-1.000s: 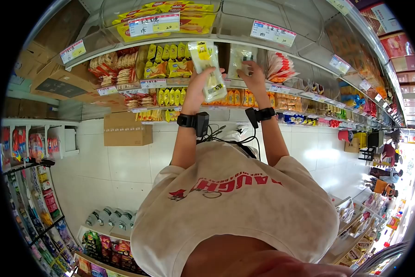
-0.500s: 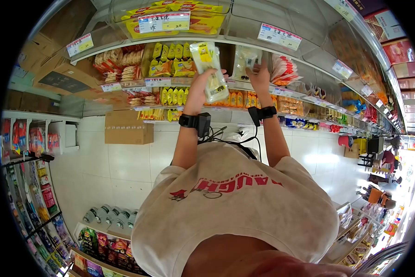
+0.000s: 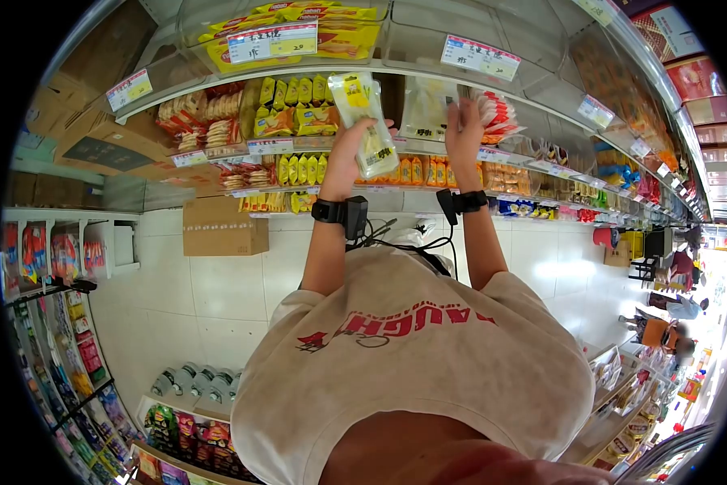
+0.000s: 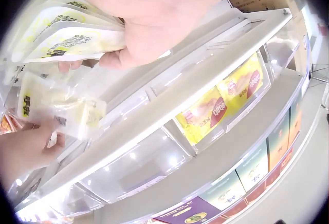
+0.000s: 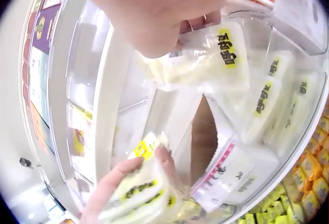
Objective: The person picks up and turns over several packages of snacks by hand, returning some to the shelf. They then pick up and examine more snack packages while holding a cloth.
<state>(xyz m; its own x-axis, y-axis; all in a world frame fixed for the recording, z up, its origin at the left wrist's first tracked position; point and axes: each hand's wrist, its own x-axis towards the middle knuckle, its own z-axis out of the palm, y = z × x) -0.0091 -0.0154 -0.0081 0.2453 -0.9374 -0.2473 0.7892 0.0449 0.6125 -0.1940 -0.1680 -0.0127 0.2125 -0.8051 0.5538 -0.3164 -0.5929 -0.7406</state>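
Observation:
My left hand (image 3: 349, 149) grips several flat, pale packets (image 4: 72, 41) with yellow-and-black print, fanned together in the left wrist view. To its right, my right hand (image 3: 464, 136) is at a clear shelf bin. In the right wrist view its fingers pinch a single packet (image 5: 213, 62) of the same kind by one end, black characters on yellow showing at the other. More such packets (image 5: 264, 98) stand in the bin below it. Part of the right fingers is hidden behind the hand.
Left of the hands are yellow snack packs (image 3: 295, 121) and bagged round biscuits (image 3: 218, 121). Red-and-white packets (image 3: 497, 120) fill the bin just right. An upper shelf edge with price tags (image 3: 481, 56) runs above the hands. A carton (image 3: 224, 226) sits on the floor.
My right hand has shifted right and its fingers have turned more upright; more of the packet beside it shows. The left hand keeps its packets in nearly the same place.

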